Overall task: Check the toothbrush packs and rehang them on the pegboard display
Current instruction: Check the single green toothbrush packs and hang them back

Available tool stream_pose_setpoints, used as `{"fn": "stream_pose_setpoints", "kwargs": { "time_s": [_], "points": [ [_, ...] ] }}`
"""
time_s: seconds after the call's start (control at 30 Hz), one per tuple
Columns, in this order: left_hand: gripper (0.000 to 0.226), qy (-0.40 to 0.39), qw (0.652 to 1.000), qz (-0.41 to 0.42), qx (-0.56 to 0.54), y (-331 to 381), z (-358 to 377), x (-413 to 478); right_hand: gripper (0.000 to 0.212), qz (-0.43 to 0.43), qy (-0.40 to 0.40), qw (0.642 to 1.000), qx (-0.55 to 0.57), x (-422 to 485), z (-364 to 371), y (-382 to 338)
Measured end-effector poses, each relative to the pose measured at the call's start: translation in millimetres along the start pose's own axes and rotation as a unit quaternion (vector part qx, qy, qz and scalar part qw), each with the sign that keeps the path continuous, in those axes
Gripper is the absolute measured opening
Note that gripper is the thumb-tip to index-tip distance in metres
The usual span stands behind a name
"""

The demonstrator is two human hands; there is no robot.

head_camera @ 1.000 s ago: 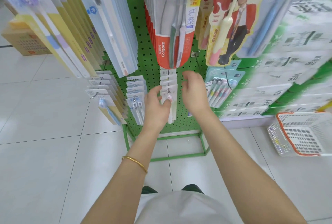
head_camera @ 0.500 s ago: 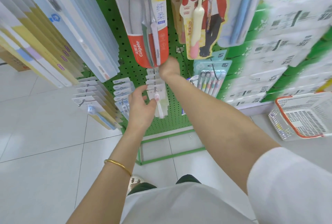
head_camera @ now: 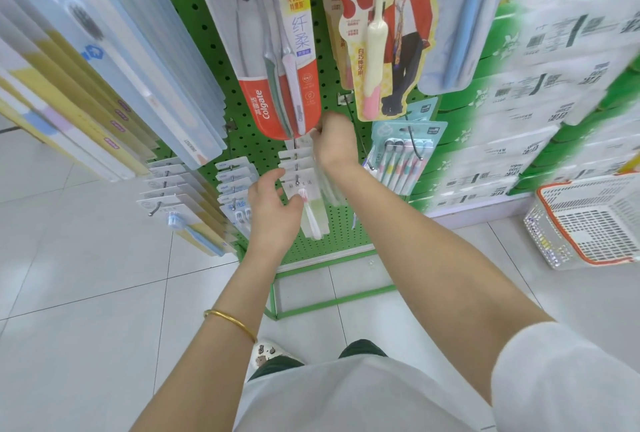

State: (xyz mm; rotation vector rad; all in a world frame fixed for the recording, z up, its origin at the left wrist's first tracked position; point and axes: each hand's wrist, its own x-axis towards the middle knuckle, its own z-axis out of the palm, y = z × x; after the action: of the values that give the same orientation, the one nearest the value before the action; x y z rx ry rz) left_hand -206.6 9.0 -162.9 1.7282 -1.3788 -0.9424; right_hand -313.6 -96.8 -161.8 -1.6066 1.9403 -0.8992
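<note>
low on the perforated green metal pegboard (head_camera: 332, 234) hangs a row of white-carded packs with a pink toothbrush (head_camera: 313, 220). the left hand (head_camera: 273, 211) is loosely spread and empty, its thumb just beside the front pack. the right hand (head_camera: 334, 144), a little higher on the board, pinches the top of a blurred clear pack (head_camera: 329, 185).

I make out the green pegboard (head_camera: 341, 234) standing upright, its pegs loaded. Low in the middle of the board, a row of small white-carded toothbrush packs (head_camera: 294, 157) hangs on one peg, one behind another. The front pack (head_camera: 310, 209) shows a pink brush, head up, over a pale green panel, and reaches down towards the board's bottom edge. Just right of that row I see a few clear loose packs (head_camera: 329, 189), blurred, hanging from the right hand (head_camera: 334, 144), which pinches their tops.
</note>
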Motion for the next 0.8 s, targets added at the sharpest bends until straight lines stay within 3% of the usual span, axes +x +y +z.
{"fn": "stream_pose_setpoints", "kwargs": {
  "time_s": [0.2, 0.43, 0.6, 0.8],
  "points": [
    [0.048, 0.012, 1.0, 0.012, 0.002, -5, 10, 1, 0.04, -0.021, 0.032, 0.995, -0.095, -25, -18, 0],
    [0.041, 0.103, 0.993, 0.036, -0.044, -5, 18, -15, 0.04, -0.042, 0.07, 0.993, -0.084, -56, -36, 1],
    [0.029, 0.128, 0.984, 0.07, -0.098, -4, 26, -27, 0.01, -0.062, 0.114, 0.991, -0.037, -84, -57, 9],
    [0.018, 0.081, 0.979, 0.098, -0.161, 5, 35, -41, 0.009, -0.029, 0.103, 0.987, 0.123, -112, -94, 29]
  ]
}}
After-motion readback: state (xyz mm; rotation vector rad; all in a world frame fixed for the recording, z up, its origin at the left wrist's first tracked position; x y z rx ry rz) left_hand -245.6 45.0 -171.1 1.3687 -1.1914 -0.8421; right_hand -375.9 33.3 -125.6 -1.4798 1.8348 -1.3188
